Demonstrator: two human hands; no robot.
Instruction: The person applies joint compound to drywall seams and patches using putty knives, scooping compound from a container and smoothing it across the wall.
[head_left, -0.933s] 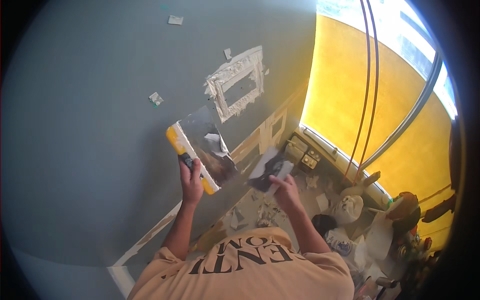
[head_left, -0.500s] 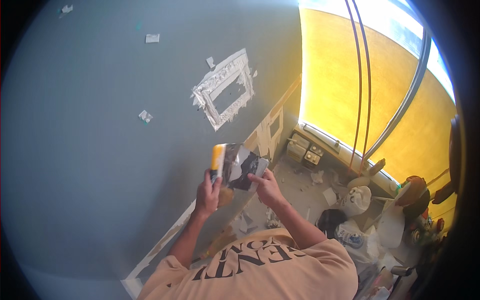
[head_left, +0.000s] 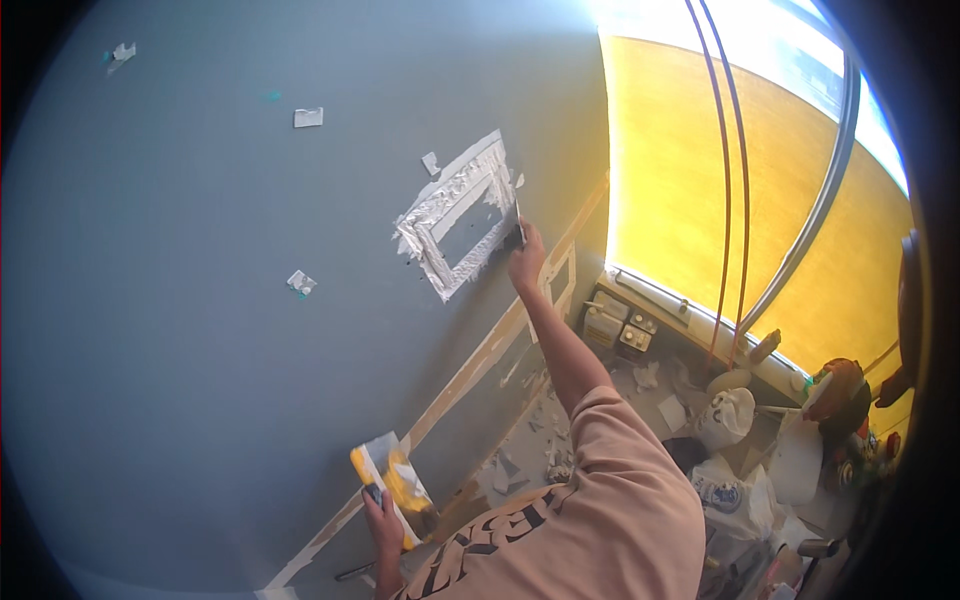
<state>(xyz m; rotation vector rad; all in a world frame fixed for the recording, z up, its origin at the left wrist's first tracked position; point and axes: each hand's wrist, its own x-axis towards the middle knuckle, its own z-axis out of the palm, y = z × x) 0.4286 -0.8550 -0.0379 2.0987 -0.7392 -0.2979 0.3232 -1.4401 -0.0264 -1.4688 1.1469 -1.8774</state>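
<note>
Gripping a scraper [head_left: 520,222] seen nearly edge-on, the fingers of the right hand [head_left: 526,258] curl around its handle just right of centre, its blade by the right side of the rectangular white filler band [head_left: 455,193]; contact is unclear. At lower left of centre, the left hand [head_left: 384,527] clasps a wide putty knife [head_left: 400,485]. Beyond spreads the blue-grey wall [head_left: 200,230]. The step seems to be working that edge; the stroke calls for a steady blade angle.

Glare floods the upper-right window [head_left: 765,42], fisheye corners black
</note>
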